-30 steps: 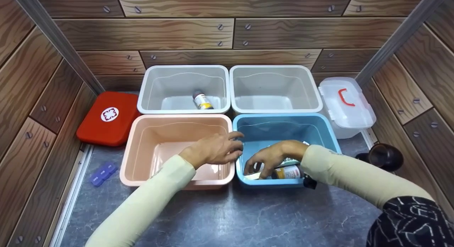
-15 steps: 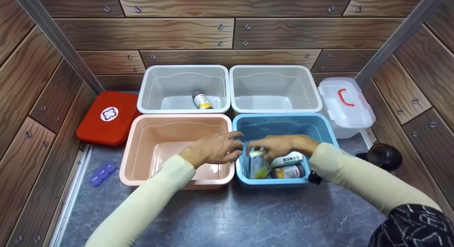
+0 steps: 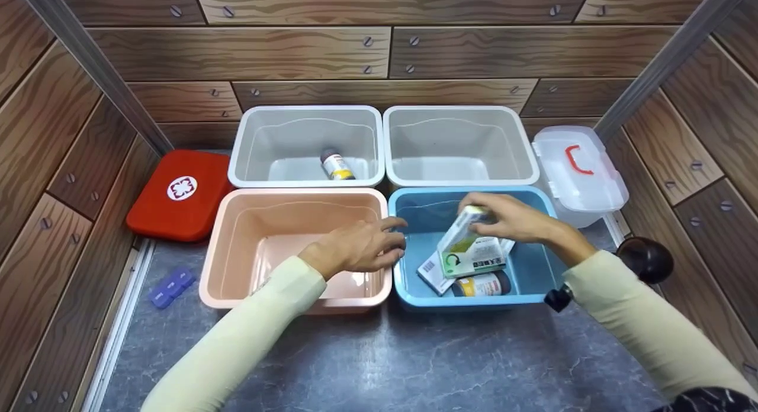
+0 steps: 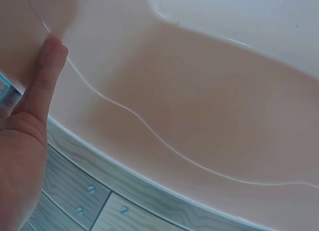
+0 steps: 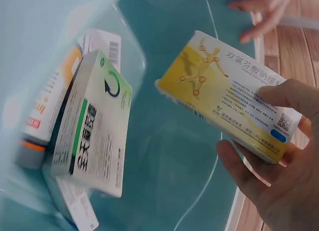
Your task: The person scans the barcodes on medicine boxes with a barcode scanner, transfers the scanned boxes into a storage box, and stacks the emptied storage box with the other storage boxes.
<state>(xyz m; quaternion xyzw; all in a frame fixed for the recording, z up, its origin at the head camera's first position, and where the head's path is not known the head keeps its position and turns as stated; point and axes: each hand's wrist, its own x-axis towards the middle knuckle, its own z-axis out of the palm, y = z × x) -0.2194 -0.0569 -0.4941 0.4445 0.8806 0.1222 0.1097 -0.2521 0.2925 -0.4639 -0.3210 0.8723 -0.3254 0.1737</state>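
My right hand [image 3: 515, 218] pinches a yellow and white medicine box [image 5: 224, 99] between thumb and fingers, tilted above the blue tub [image 3: 474, 302]. Beneath it in the tub, a green and white medicine box [image 5: 99, 126] leans on other items. A brown pill bottle [image 3: 482, 284] with a white and orange label lies near the front wall. Beside it is a mostly white box [image 3: 434, 274], partly covered. My left hand [image 3: 362, 246] rests at the peach tub's [image 3: 302, 193] right rim, fingers loosely extended and holding nothing.
Behind stand two grey tubs; the left grey tub [image 3: 308, 110] holds a similar bottle [image 3: 337, 165]. A red first-aid case [image 3: 177, 193] and purple pill organizer [image 3: 172, 287] lie left. At right are a clear lidded box [image 3: 583, 181] and a black rounded object [image 3: 645, 259].
My right hand has lifted the yellow and white box out from the blue tub's front left, moving up and right. The boxes and bottle below are now uncovered. My left hand stays put.
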